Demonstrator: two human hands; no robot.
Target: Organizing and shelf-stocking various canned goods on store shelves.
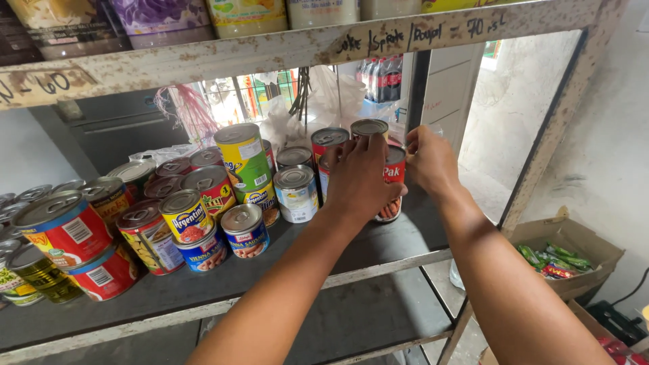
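Both hands up at the right end of a dark metal shelf (378, 247) with a worn, pale-painted frame. Left hand (359, 177) lies over the front of a red-labelled can (393, 177), fingers wrapped on its side, grip clenched round the can. Right hand (428, 159) touches the same can from the right, near its top rim; fingers curled against it, but whether that grip truly clasps it or only steadies it cannot be told. The can stands upright, apparently stacked on a lower can, at the right edge of the group, close to the shelf's upright post. Just behind it: two more red cans with silver lids (329, 142). To the left, a white-and-blue can (296, 194), then a tall yellow-green can (243, 157) stacked on another. Further left, a small blue sausage can (245, 231), a yellow-labelled can (185, 216) stacked on a blue one, and large red cans (64, 230) at the far left. Cardboard box (574, 250) with green packets on the floor at right.
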